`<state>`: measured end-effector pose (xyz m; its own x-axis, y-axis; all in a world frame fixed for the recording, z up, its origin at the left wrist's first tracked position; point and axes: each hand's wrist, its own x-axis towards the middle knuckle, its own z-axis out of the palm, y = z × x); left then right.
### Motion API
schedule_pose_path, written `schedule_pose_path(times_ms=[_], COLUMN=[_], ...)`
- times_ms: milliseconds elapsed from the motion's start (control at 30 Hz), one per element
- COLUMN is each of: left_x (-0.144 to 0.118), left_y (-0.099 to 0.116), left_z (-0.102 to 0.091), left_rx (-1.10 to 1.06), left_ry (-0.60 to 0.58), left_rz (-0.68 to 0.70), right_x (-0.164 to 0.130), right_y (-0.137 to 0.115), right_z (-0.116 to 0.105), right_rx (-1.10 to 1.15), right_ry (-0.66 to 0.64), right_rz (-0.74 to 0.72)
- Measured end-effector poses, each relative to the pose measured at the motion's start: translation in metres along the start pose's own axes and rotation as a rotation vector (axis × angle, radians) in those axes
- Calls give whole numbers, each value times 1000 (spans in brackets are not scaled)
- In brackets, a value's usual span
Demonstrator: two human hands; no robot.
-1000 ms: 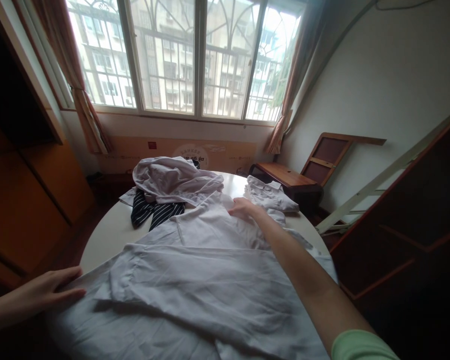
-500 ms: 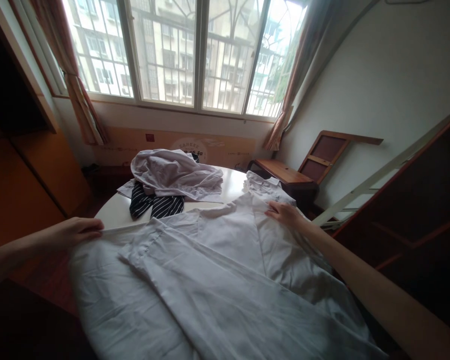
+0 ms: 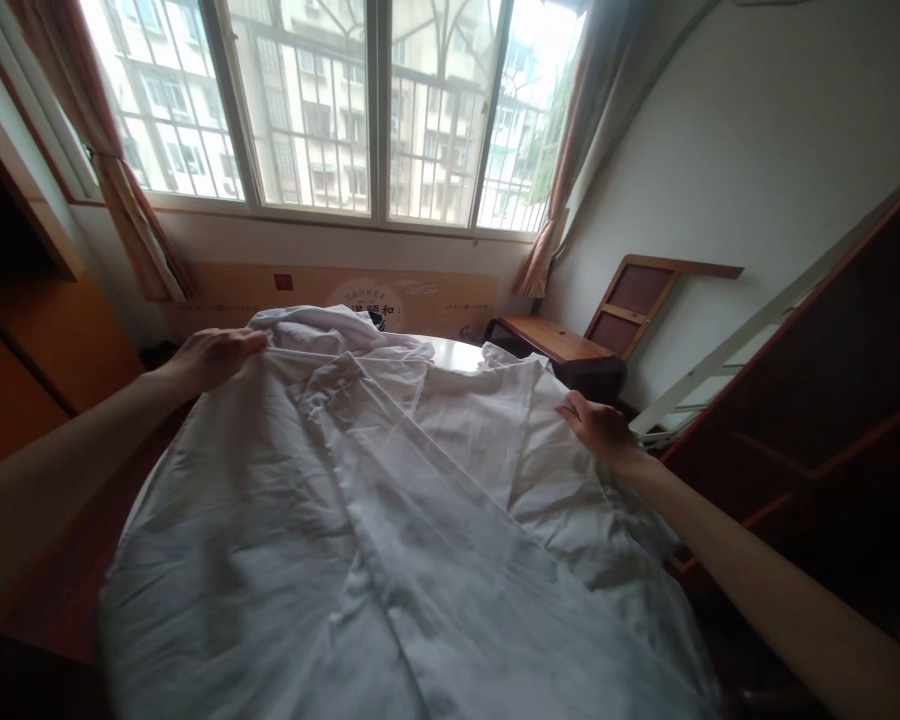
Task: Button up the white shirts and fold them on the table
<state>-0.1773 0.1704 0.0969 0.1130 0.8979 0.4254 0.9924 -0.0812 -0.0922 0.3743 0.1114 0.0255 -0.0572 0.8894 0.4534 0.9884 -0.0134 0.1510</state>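
Observation:
A large white shirt (image 3: 435,520) is spread between my hands, wrinkled, with a long fold running diagonally down it. My left hand (image 3: 217,360) pinches its far left edge, raised close to a heap of pale clothes (image 3: 307,325). At the far right, my right hand (image 3: 596,425) grips the shirt's other edge with closed fingers. Most of the round white table (image 3: 461,353) is hidden under the cloth.
Past the table is a wooden seat (image 3: 562,338) with a framed wooden panel (image 3: 622,305) leaning near the wall. Barred windows (image 3: 307,120) with curtains (image 3: 127,210) fill the back. A dark red panel (image 3: 817,430) slants along the right.
My left hand has lifted and moved away from me and rightward with the shirt's edge. My right hand has shifted slightly right. The shirt now covers the black striped cloth.

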Motion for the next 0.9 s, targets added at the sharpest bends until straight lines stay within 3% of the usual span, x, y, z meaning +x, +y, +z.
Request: schedule_pose_path(times_ms=[67,133,233,333,400,567,700,800,900], left_x=[20,36,48,48,41,6,-29,-42,-43], left_y=[3,11,30,56,80,158,207,217,209], left_z=[12,25,47,69,80,94,105,117,125], left_rx=[91,126,83,-12,-75,-177,-290,-354,-392], left_ry=[-13,62,193,339,356,171,-53,-225,-275], left_rz=[125,137,68,-87,-189,-71,110,139,162], right_x=[8,14,19,22,24,35,35,22,9], right_y=[0,-1,-2,-10,-21,-73,-128,-159,-171], right_z=[0,2,10,21,26,31,39,50,59], right_rx=[-19,-24,-42,-60,-34,206,482,557,539], right_ry=[29,77,101,95,122,119,34,-92,-204], right_rz=[39,76,155,199,181,118,-106,-284,-335])
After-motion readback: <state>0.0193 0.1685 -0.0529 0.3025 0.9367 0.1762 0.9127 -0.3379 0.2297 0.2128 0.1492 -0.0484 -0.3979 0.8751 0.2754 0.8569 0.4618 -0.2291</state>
